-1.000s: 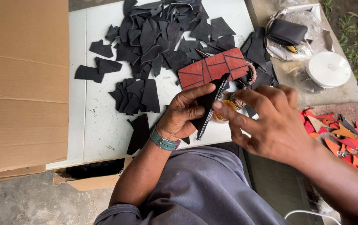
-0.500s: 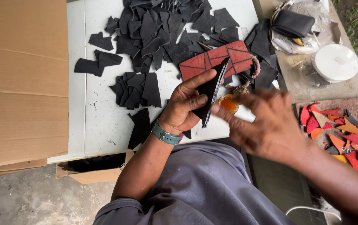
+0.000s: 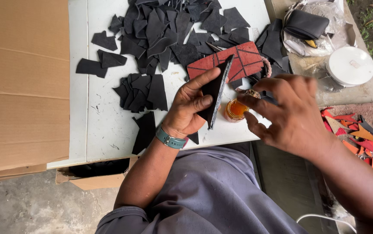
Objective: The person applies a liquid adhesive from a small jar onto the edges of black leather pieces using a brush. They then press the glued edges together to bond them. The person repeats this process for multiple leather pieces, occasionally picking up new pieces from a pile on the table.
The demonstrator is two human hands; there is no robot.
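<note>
My left hand (image 3: 191, 106) holds a thin black leather piece (image 3: 217, 89) edge-up, thumb along its face, above the white table (image 3: 108, 125). My right hand (image 3: 288, 115) hovers just to the right of it, fingers pinched together over a small jar of orange glue (image 3: 235, 109); what the fingers hold cannot be seen. Behind the black piece lies a red panel crossed by black lines (image 3: 232, 63). A teal band sits on my left wrist.
Several black leather offcuts (image 3: 160, 30) are heaped on the table's far half, with a smaller stack (image 3: 141, 91) at mid-left. A cardboard sheet (image 3: 21, 82) lies left. A black pouch (image 3: 305, 24), a white lid (image 3: 350, 65) and red and orange scraps (image 3: 360, 134) lie right.
My right hand has drawn back to the right, away from the black piece and over the glue jar. My left hand has kept the piece upright.
</note>
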